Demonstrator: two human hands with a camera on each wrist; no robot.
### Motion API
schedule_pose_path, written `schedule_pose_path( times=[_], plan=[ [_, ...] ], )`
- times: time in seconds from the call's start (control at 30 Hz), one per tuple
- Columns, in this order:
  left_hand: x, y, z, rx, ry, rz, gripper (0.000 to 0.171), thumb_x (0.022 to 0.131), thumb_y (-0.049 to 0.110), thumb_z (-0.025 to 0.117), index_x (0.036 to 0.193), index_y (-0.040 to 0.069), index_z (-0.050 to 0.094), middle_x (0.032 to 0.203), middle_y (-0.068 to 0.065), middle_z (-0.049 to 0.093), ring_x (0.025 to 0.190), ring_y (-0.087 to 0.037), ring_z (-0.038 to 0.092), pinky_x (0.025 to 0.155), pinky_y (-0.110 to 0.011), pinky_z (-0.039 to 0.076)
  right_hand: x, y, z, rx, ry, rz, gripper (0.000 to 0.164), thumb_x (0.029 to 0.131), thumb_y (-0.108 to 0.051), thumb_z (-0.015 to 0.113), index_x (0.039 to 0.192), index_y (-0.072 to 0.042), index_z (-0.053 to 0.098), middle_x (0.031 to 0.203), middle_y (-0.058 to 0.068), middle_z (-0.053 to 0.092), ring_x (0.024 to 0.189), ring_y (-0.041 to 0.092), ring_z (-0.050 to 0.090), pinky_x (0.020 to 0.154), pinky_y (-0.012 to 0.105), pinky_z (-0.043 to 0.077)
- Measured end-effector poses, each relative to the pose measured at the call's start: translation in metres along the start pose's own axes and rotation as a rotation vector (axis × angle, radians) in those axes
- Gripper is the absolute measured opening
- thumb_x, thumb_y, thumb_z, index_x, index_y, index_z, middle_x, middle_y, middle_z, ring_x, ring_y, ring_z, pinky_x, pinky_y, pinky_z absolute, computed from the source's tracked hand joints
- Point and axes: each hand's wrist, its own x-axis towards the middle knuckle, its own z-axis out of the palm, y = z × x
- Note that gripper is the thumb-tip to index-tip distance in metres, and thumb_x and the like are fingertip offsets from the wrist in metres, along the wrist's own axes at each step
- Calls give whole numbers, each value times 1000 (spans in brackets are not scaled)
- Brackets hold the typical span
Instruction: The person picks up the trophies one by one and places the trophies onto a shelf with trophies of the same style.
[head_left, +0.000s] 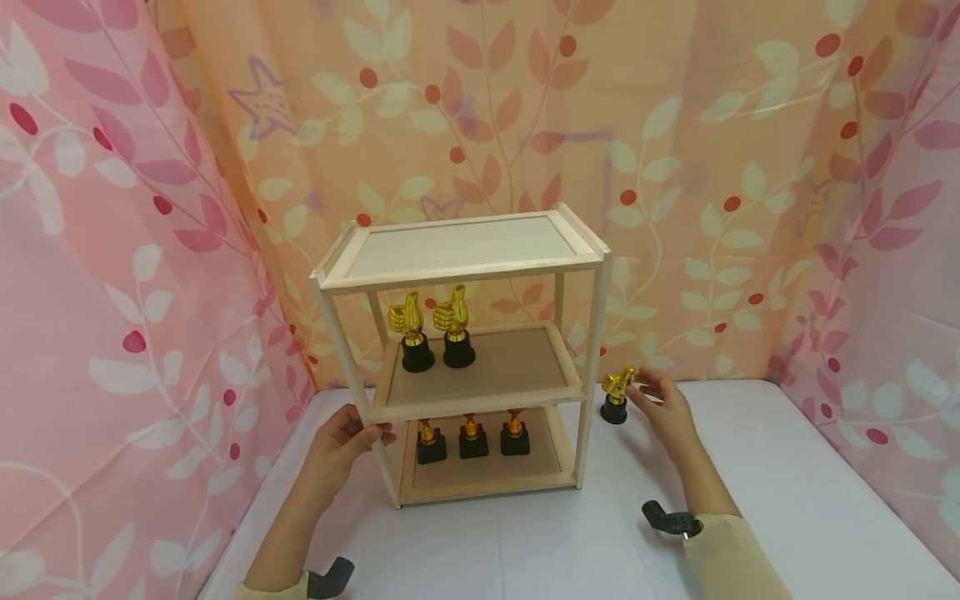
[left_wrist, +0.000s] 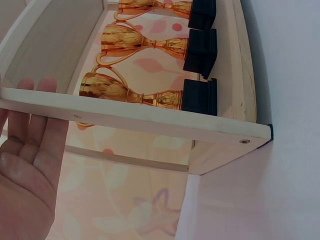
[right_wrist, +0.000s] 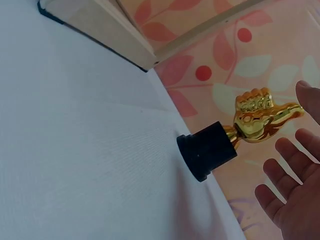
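Observation:
A gold thumbs-up trophy (head_left: 617, 397) on a round black base is to the right of a pale wooden shelf rack (head_left: 480, 410). My right hand (head_left: 666, 414) is at its upper end, and in the right wrist view the thumb and spread fingers lie around the tip of the trophy (right_wrist: 255, 122). With my left hand (head_left: 339, 443) I grip the rack's front left post just below the middle shelf; in the left wrist view the fingers (left_wrist: 47, 132) pass behind the post. Two more thumbs-up trophies (head_left: 456, 333) stand on the middle shelf, at its left.
Three gold cup trophies (left_wrist: 145, 42) with square black bases stand in a row on the bottom shelf, their tops hidden in the head view. The rack's top panel (head_left: 461, 246) is bare. White cloth (head_left: 750, 467) covers the table, with floral curtains (head_left: 675, 125) around it.

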Motion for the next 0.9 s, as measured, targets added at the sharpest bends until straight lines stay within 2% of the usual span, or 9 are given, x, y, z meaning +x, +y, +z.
schedule_pose_path(
  times=[0.13,0.23,0.33,0.4,0.57,0.67,0.9],
  plan=[
    [0,0,-1,-5,-12,9,13,103,4,58,115,2,53,111,-19,70,99,-19,75,95,-27,57,6,22,3,-33,-7,2,60,101,-24,67,149,3,43,147,26,51,133,45,50,95,16,41],
    [0,-1,-1,-17,-21,19,12,103,3,58,114,2,53,110,-19,71,99,-19,75,95,-28,57,7,29,4,-64,-12,9,61,100,-29,68,148,0,45,148,24,52,133,44,51,103,33,46],
    [0,-2,-1,-27,-18,18,12,103,3,58,112,0,52,109,-14,72,98,-18,75,95,-28,57,6,33,5,-80,-27,23,62,100,-31,69,148,0,46,148,24,51,134,44,50,109,52,44],
    [0,-2,0,-29,-17,21,12,103,2,58,112,-2,51,109,-13,72,98,-18,75,95,-28,58,7,35,6,-87,-35,26,62,99,-31,70,147,1,46,149,25,50,134,45,49,110,57,42],
    [0,-3,-1,-26,-12,21,13,103,2,58,112,-2,51,108,-13,73,98,-18,75,94,-28,58,7,38,7,-115,-69,16,62,99,-27,71,147,2,45,148,27,50,133,47,50,110,60,42],
    [0,-3,-1,-15,-3,9,12,103,3,59,113,0,52,106,-6,73,98,-18,75,94,-28,58,7,38,8,-109,-86,19,61,99,-27,70,148,2,45,149,26,50,134,48,48,111,61,41],
    [0,0,0,-3,1,-9,16,103,5,59,114,-2,50,106,-1,73,98,-19,75,95,-29,58,5,41,11,-109,-117,63,64,100,-28,68,150,1,42,152,25,47,137,47,45,113,61,39]
  ],
)
